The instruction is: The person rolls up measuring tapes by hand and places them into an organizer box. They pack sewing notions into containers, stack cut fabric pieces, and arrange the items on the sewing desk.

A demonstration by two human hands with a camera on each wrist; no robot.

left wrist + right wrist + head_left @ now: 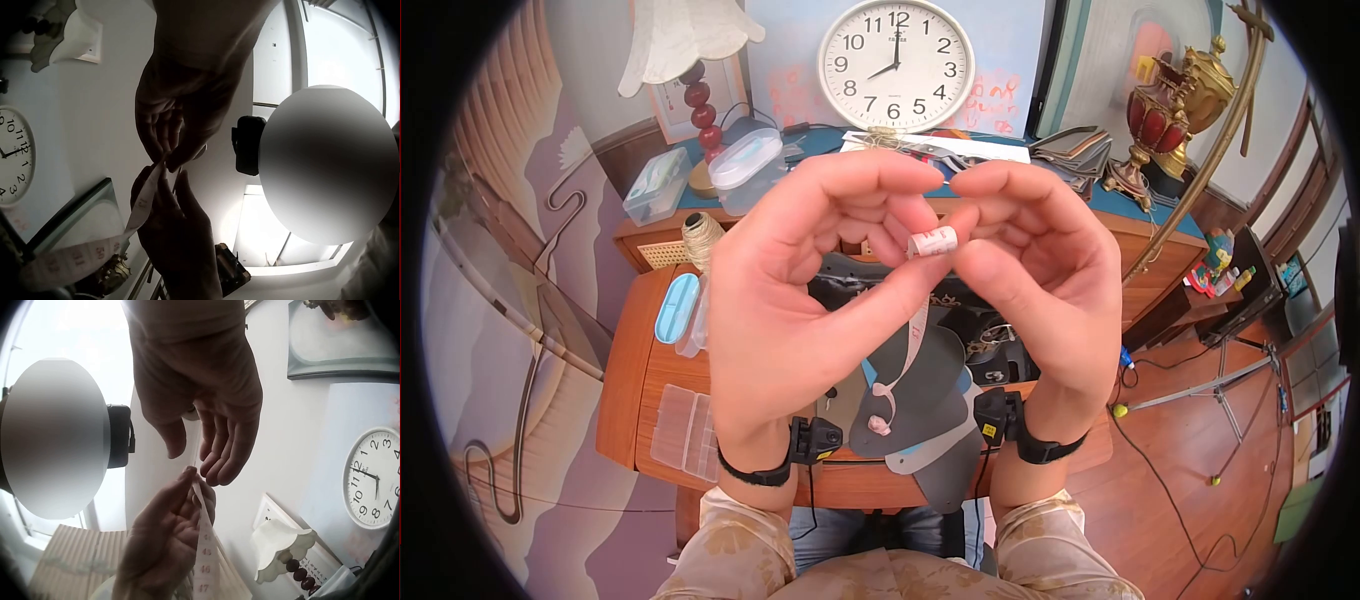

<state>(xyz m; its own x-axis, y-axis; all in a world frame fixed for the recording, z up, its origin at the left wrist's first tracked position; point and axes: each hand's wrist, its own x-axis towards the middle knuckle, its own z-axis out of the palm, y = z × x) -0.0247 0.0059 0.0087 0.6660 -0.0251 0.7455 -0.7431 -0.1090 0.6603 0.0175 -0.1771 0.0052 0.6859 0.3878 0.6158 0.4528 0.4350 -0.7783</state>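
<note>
The pale pink measuring tape point(932, 242) is up in front of you, over the brown wooden desk point(635, 400). There is one tape. Its small roll is in your left hand point(790, 290), pinched between thumb and fingers. A strip of it hangs down over the flat grey sheets point(935, 375).

You have two hands up. Your right hand point(1050, 270) is just beside the roll, with its fingers bent and its thumb and fingers apart. I cannot tell if it touches the roll. Both hands curve in, so each makes a round gap. Each wrist wears one small black camera, two in all.

At the left on the desk are one long light blue case point(677, 308) and one tan spool of string point(700, 240). One clear plastic tray point(675, 430) lies by the left front edge. At the back stand one round white clock point(897, 65) and one white lamp point(675, 40) with red balls. Both hands are well apart from the clock, with air between.
</note>
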